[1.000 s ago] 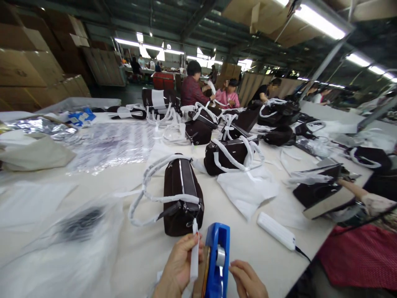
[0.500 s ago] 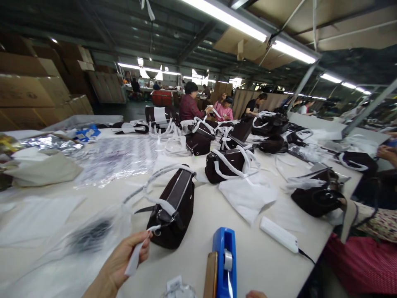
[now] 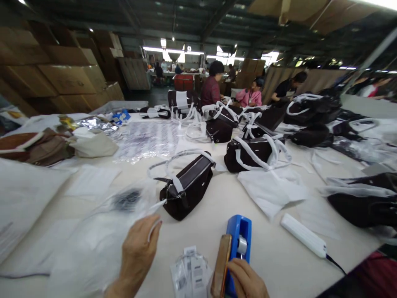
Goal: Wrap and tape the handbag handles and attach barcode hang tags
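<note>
A dark brown handbag [image 3: 192, 188], its handles [image 3: 182, 155] wrapped in white, stands at the middle of the table. A white strip [image 3: 159, 205] trails from its near end toward my left hand [image 3: 139, 250]. That hand is closed, with a thin white edge of the strip between thumb and fingers. My right hand [image 3: 246, 279] is at the near end of a blue tape dispenser [image 3: 238, 227], fingertips pressed together. Whether tape is in them is hidden. The tape roll [image 3: 242, 245] shows in the dispenser. A phone-like object in a brown case [image 3: 221, 265] leans alongside it.
Small plastic packets with printed labels [image 3: 192, 273] lie between my hands. A white power strip [image 3: 304, 236] is at right. Another wrapped handbag [image 3: 254, 153] and white sheets [image 3: 273, 188] lie beyond. Clear plastic [image 3: 93, 236] covers the left. Several people work behind.
The view has turned left and down. My right hand has come up from the bottom edge to the tape dispenser. My left hand has rotated, the strip now mostly hidden in its fingers.
</note>
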`<move>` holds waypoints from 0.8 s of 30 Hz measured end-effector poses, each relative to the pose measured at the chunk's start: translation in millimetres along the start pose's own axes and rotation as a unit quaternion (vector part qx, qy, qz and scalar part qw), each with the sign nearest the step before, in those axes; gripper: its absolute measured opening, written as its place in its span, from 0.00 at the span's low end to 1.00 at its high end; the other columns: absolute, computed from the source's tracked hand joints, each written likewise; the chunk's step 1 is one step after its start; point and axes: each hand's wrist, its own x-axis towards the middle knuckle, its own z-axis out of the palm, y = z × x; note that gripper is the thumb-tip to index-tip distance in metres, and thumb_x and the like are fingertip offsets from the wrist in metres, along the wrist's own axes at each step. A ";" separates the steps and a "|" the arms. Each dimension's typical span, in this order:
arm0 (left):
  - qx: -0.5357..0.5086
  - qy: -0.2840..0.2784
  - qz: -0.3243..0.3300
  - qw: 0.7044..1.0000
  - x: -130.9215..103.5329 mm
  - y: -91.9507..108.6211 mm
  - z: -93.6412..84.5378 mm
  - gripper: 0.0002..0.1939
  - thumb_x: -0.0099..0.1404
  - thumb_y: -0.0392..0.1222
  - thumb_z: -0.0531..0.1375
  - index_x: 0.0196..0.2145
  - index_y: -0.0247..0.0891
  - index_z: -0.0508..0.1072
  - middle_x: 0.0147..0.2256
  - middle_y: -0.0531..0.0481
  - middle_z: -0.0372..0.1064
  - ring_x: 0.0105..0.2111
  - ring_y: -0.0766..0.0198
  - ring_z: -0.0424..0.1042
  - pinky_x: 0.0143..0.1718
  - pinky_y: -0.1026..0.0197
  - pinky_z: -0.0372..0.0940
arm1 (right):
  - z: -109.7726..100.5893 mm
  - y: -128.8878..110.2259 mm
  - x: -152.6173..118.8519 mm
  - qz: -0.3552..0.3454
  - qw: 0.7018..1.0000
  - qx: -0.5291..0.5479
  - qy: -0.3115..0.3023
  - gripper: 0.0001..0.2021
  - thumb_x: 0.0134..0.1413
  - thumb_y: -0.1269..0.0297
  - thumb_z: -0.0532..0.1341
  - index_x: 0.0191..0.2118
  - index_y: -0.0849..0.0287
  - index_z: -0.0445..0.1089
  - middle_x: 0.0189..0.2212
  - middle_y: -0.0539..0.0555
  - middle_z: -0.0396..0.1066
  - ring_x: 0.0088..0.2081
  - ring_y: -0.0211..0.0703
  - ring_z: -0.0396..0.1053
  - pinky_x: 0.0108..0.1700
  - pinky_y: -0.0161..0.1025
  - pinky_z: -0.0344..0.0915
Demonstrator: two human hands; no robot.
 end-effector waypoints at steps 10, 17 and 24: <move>0.094 -0.260 -0.218 0.936 -92.0 -12.7 93.1 0.13 0.57 0.30 0.50 0.38 0.36 0.68 0.37 0.46 0.68 0.38 0.62 0.69 0.39 0.63 0.61 | 27.3 -19.3 12.6 -0.023 0.990 0.096 -0.097 0.15 0.51 0.78 0.50 0.42 0.59 0.64 0.32 0.58 0.71 0.32 0.42 0.71 0.34 0.33 0.70; 0.077 -0.291 -0.230 0.925 -80.6 -20.2 107.7 0.08 0.56 0.30 0.53 0.30 0.37 0.69 0.35 0.48 0.64 0.39 0.60 0.64 0.40 0.61 0.57 | 21.0 -3.4 -4.7 -0.010 0.989 0.095 -0.110 0.16 0.52 0.78 0.50 0.45 0.58 0.64 0.35 0.58 0.72 0.34 0.43 0.72 0.36 0.34 0.70; -0.080 -0.290 -0.289 0.909 -77.4 -40.5 84.9 0.05 0.53 0.33 0.57 0.21 0.36 0.68 0.22 0.54 0.65 0.29 0.63 0.65 0.34 0.59 0.58 | 16.5 -4.7 -3.4 0.021 0.982 0.118 -0.145 0.15 0.52 0.79 0.50 0.43 0.57 0.65 0.33 0.56 0.71 0.34 0.40 0.71 0.36 0.31 0.68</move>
